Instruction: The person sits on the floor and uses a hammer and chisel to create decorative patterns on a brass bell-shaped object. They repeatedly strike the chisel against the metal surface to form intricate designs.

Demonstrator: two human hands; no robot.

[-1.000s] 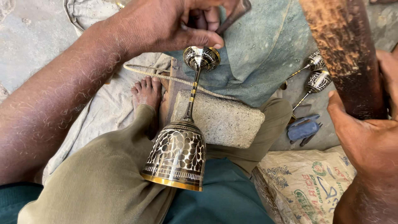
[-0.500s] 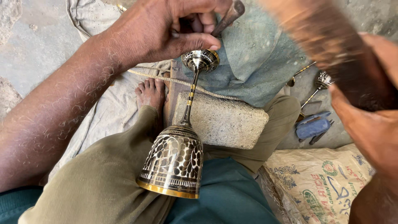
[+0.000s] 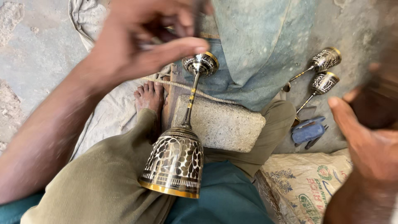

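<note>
An engraved brass goblet [image 3: 176, 159] lies tilted with its cup toward me on my lap. Its thin stem rests over a grey stone block [image 3: 224, 124], and its round foot [image 3: 201, 64] points away. My left hand [image 3: 141, 45], blurred, hovers just above the foot with thumb and fingers curled around something small and dark. My right hand [image 3: 367, 145] is at the right edge, closed around a dark wooden stick [image 3: 379, 105] that is blurred.
Two smaller engraved goblets [image 3: 321, 72] lie on the ground at the right, above a blue tool [image 3: 307, 132]. A printed sack [image 3: 306, 186] lies at lower right. My bare foot [image 3: 149, 97] rests beside the block on grey cloth.
The wooden stick in my right hand has swung down and to the right edge. My left hand has shifted slightly above the goblet's foot. The view has come closer.
</note>
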